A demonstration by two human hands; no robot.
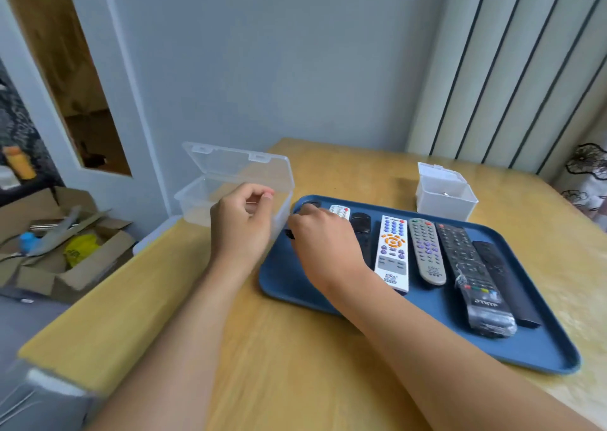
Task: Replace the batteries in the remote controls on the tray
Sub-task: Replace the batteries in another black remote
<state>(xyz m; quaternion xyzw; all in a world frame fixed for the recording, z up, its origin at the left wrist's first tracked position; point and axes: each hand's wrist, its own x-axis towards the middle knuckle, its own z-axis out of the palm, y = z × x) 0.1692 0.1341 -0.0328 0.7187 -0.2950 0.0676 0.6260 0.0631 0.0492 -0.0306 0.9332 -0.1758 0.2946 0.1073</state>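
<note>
A blue tray (532, 348) on the wooden table holds several remote controls side by side: a white one with orange keys (392, 253), a grey one (427, 253), a black one in plastic wrap (469, 273) and a slim black one (505, 279). My right hand (325, 246) lies over the tray's left part, fingers curled around a black remote (289, 233) that is mostly hidden under it. My left hand (243, 223) hovers at the open clear plastic box (197, 200), fingertips pinched together. Whether anything is between them is hidden.
A small white box (443, 197) with its lid up stands behind the tray. A small white remote (340, 212) and another black remote (361, 230) peek out beyond my right hand. A cardboard box of clutter (65, 259) sits on the floor left of the table.
</note>
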